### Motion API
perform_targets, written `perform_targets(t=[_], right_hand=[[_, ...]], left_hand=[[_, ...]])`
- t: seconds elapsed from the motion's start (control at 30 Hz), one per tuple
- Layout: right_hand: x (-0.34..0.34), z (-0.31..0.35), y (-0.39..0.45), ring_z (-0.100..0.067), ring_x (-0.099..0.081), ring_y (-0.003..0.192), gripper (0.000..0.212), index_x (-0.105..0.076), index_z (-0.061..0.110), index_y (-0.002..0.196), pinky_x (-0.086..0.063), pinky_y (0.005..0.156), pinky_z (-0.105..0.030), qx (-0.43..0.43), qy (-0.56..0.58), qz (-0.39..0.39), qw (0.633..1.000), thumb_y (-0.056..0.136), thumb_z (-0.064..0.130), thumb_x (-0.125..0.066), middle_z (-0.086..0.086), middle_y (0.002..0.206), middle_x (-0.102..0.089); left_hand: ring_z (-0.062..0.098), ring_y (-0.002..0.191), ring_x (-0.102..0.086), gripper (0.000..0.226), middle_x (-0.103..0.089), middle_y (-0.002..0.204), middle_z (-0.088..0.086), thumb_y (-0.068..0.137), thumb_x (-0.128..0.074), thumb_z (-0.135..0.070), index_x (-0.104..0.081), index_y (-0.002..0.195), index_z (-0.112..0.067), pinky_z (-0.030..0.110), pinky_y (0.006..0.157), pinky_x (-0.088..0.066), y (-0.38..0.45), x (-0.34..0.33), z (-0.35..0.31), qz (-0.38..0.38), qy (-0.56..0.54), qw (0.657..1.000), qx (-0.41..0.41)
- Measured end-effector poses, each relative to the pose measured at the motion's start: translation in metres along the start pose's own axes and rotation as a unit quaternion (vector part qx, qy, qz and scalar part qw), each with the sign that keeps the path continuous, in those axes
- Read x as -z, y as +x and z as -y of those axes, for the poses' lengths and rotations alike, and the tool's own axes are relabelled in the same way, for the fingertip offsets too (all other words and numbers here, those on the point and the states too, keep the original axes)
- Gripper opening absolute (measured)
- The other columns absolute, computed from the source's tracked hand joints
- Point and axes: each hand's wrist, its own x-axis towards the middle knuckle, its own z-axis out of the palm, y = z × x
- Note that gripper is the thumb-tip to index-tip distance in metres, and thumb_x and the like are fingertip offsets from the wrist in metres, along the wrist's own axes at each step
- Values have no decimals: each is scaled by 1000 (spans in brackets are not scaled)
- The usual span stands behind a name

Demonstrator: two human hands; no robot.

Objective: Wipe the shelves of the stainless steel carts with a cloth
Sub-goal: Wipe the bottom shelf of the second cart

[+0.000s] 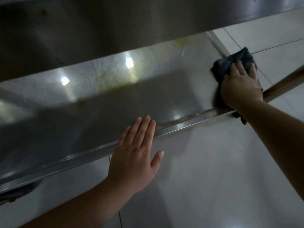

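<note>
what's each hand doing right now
Left hand: open, flat on the shelf edge, holding nothing.
Right hand: open, fingers straight, pressing the cloth onto the shelf.

Commercial kitchen, steel cart shelf [98,102], tiled floor [213,162]

Dim, soft picture; two glare spots on the shelf [98,99], cloth [230,65] perhaps motion-blurred.

steel shelf [102,102] — dark cloth [230,65], yellowish smears [113,87]
</note>
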Motion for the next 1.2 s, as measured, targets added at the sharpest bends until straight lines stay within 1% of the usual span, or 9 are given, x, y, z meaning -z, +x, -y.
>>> perform_targets(t=[0.2, 0.33, 0.63, 0.8, 0.87, 1.0, 1.07, 1.13, 1.2], right_hand=[[16, 17, 81, -38, -25, 152, 59, -36, 19, 156, -24, 124, -54, 81, 45, -2, 996, 104, 45, -30, -8, 168, -30], [13, 15, 99, -38, -16, 156, 67, -26, 21, 160, -20, 125, -56, 103, 23, 14, 994, 103, 54, -22, -8, 171, -19], [-14, -25, -22, -27, 0, 160, 71, -11, 24, 165, -12, 126, -57, 54, 7, 23, 998, 103, 59, -11, 2, 173, -11], [-16, 3, -39, -19, -1, 159, 71, -9, 34, 164, -13, 126, -54, 199, -6, 43, 979, 100, 66, -8, 15, 170, -9], [-12, 19, -15, -21, -5, 160, 75, -17, 29, 164, -13, 127, -55, 168, 19, 29, 985, 98, 65, -10, 6, 172, -14], [-11, 95, 7, -32, -6, 159, 65, -22, 19, 163, -9, 128, -53, -7, 83, -17, 996, 104, 46, -23, -3, 173, -16], [-14, 147, -8, -33, -10, 158, 61, -30, 16, 159, -10, 127, -50, 52, 110, -2, 993, 105, 42, -29, -5, 170, -21], [-18, 198, -33, -30, -13, 157, 56, -35, 20, 157, -11, 127, -44, 174, 111, 20, 978, 106, 42, -33, -2, 169, -25], [-20, 233, -57, -23, -10, 158, 57, -31, 26, 161, -9, 127, -41, 275, 97, 51, 955, 107, 45, -34, 5, 171, -21]], left_hand=[[24, 164, -12, 84, -14, 178, 6, 103, -46, -58, -22, 169, -11, 46, 130, -21, -1, 2, 2, 12, 7, 1000, -2], [23, 165, -9, 85, -12, 178, 5, 103, -46, -58, -20, 170, -13, 44, 131, -16, 0, 2, 1, 18, -1, 1000, 2], [24, 165, -10, 82, -14, 178, 5, 105, -43, -58, -22, 169, -12, 45, 131, -17, -2, 4, -2, 17, -10, 1000, 5], [22, 165, 2, 82, -1, 179, 3, 107, -33, -60, -10, 171, -15, 43, 132, -8, -1, 7, 1, 47, -15, 999, -1], [21, 165, 8, 83, 5, 179, 2, 107, -29, -62, -3, 171, -16, 42, 132, -3, 2, 10, -1, 57, -24, 998, -6], [17, 163, 16, 86, 11, 179, 0, 104, -22, -66, 3, 171, -18, 41, 132, 4, 3, 16, -1, 72, -61, 996, -1], [15, 164, 6, 85, -2, 179, 0, 102, -29, -65, -12, 170, -17, 39, 133, -1, 7, 24, 3, 78, -146, 986, 7], [17, 157, -28, 66, -36, 168, 4, 103, -52, -48, -43, 158, -14, 39, 129, -23, 11, 38, 18, 66, -308, 947, 60], [19, 138, -52, 42, -54, 147, 4, 102, -64, -27, -59, 141, -14, 37, 116, -42, 6, 51, 40, 36, -366, 926, 88]])
